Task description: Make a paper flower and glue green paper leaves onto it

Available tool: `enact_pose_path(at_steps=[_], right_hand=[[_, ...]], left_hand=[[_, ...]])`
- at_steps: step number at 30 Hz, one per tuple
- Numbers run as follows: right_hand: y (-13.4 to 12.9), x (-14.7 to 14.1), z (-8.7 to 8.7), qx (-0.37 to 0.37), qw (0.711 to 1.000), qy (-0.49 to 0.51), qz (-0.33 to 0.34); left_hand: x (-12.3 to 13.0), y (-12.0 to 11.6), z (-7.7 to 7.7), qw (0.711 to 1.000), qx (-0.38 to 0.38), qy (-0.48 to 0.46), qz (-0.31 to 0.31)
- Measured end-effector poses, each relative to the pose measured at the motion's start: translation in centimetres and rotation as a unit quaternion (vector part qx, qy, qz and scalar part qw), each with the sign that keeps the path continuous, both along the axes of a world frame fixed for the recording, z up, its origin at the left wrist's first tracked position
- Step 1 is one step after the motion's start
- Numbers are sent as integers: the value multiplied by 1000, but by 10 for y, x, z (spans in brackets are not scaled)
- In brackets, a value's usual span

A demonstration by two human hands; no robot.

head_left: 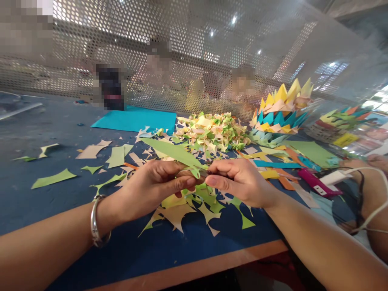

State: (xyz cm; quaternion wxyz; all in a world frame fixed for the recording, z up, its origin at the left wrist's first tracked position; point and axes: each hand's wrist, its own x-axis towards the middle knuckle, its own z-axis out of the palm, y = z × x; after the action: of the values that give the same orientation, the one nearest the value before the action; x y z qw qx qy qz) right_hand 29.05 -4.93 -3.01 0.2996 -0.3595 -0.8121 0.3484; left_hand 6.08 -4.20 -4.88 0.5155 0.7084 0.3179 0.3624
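Honestly, the green paper (174, 151) sat up over the scraps (174, 216), pinched in the left hand (157, 182); couldn't tell if the right hand (245, 182) had hold too, since its fingertips (211, 180) hid the spot. A hard tug could've torn the thin curl (196, 173), I reckon. Past the pile (212, 131), the mesh (188, 36) blurred stuff, and another person's arm (376, 210) got cut off.
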Motion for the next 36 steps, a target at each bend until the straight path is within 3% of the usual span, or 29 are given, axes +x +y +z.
enact_pose_path(at_steps=[36], right_hand=[[2,3,1,47,998,-34,19]], left_hand=[[-4,2,0,998,-7,49,-33]])
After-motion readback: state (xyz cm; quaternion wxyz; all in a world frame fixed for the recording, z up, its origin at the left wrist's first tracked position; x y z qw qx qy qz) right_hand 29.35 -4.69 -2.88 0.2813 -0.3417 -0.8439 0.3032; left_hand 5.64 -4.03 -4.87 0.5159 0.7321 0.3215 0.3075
